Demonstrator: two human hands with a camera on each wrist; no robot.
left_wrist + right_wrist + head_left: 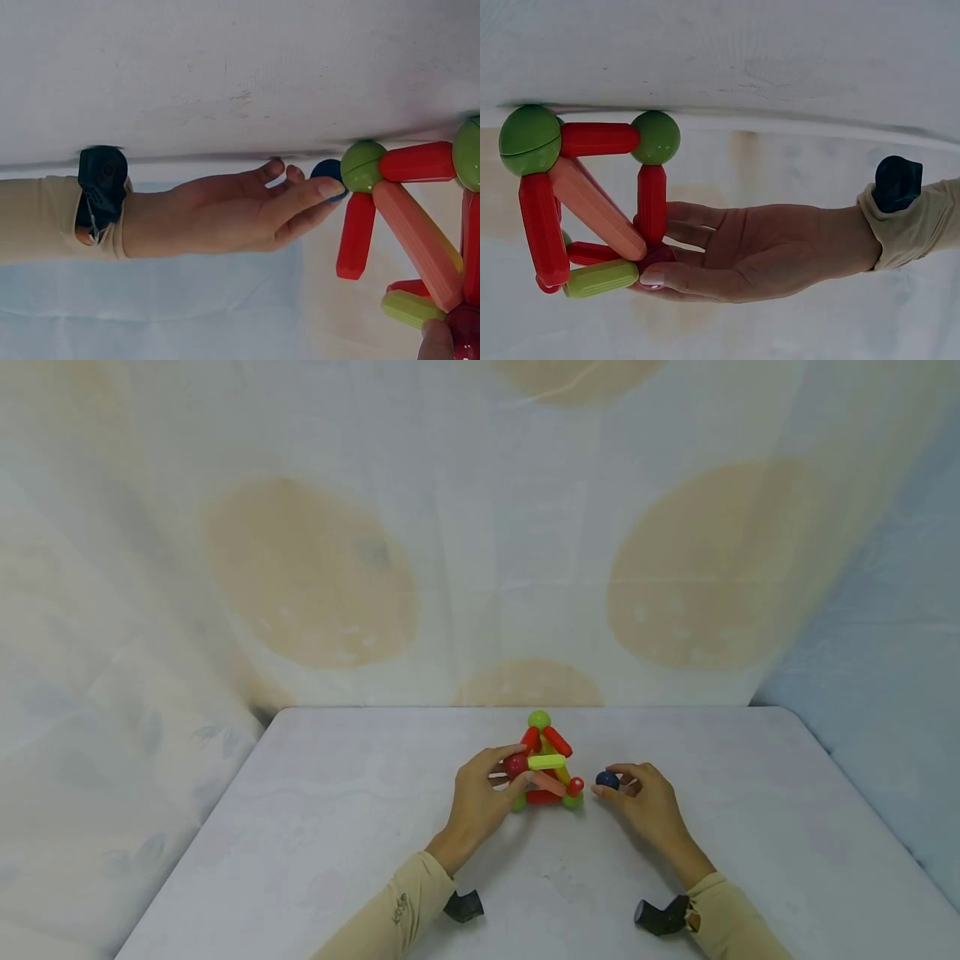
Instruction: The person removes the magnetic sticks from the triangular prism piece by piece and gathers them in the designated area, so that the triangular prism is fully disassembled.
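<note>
A small pyramid of magnetic rods and balls [546,768] stands on the white table [315,827], with a green ball [538,720] on top. My left hand [519,768] pinches a dark red ball [514,766] on the pyramid's left side, where a yellow-green rod [546,762] joins. In the right wrist view that thumb and those fingers [654,277] curl round the dark red ball [656,257]. My right hand [609,781] holds a dark blue ball [607,779] just right of the pyramid. In the left wrist view the blue ball [324,169] almost touches a green corner ball [362,166].
A pale curtain with beige circles [307,577] hangs close behind the table. The table's rounded far corners lie at left [279,714] and right [783,712]. Black wrist mounts [462,906] sit on both beige sleeves.
</note>
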